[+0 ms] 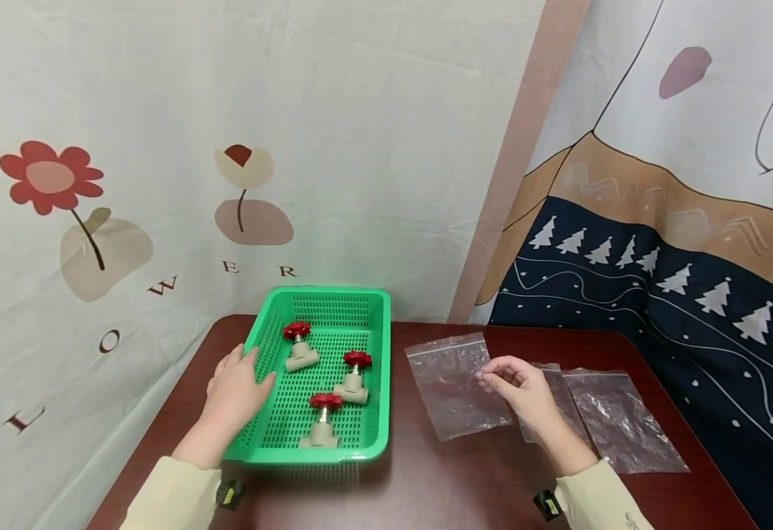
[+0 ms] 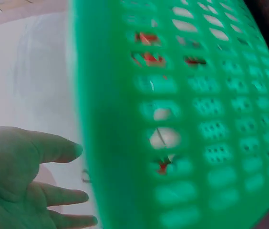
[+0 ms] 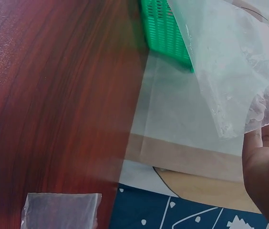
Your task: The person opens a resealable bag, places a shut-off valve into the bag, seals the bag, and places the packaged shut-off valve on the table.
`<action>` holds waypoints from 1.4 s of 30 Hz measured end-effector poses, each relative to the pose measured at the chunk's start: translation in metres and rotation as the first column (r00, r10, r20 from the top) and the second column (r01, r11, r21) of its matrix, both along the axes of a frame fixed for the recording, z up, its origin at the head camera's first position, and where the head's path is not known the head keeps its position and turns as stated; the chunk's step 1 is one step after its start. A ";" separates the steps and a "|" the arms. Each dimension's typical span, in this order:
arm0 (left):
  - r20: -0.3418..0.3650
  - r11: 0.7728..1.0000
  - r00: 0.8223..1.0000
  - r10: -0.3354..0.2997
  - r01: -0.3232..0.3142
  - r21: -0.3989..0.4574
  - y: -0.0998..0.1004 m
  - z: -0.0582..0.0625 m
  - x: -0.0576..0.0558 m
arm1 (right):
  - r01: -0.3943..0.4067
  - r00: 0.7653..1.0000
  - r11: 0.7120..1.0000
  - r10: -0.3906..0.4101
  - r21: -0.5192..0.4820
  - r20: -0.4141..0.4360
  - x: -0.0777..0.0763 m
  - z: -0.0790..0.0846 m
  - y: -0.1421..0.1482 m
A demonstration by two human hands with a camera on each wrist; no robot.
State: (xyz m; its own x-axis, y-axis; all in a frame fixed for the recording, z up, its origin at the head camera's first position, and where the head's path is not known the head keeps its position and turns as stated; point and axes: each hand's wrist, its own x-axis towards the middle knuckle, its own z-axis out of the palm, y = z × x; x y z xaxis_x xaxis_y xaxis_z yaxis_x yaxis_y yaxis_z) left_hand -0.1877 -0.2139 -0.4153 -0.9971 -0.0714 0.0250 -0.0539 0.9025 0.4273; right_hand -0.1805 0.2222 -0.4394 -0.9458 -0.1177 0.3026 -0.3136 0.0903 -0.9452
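Note:
Pinched by its right side in my right hand is a clear zip-lock bag, hanging flat over the table right of the basket. In the right wrist view the bag spreads out from the fingertips. My left hand, fingers extended, is at the left rim of the green plastic basket; the left wrist view puts the fingers beside the basket's wall. Inside the basket lie three beige pipe valves with red handwheels: one at the back, one at the right, one at the front.
Two more clear bags lie at the table's right, one in full sight, the other partly behind my right hand. The dark red wooden table backs onto a printed cloth that also runs along the right side.

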 end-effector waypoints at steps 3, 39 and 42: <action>-0.100 0.998 0.994 -0.042 0.047 0.047 0.013 0.007 0.001 | -0.015 1.000 1.000 0.015 0.005 -0.005 0.000 0.000 -0.001; -0.043 0.610 0.836 -0.547 0.433 0.663 0.137 0.010 -0.009 | -0.323 0.946 0.945 0.322 0.059 0.030 -0.008 -0.001 -0.001; -0.033 0.572 0.825 -0.564 0.419 0.706 0.138 0.009 -0.009 | -0.328 0.945 0.942 0.328 0.064 0.023 -0.008 -0.001 -0.001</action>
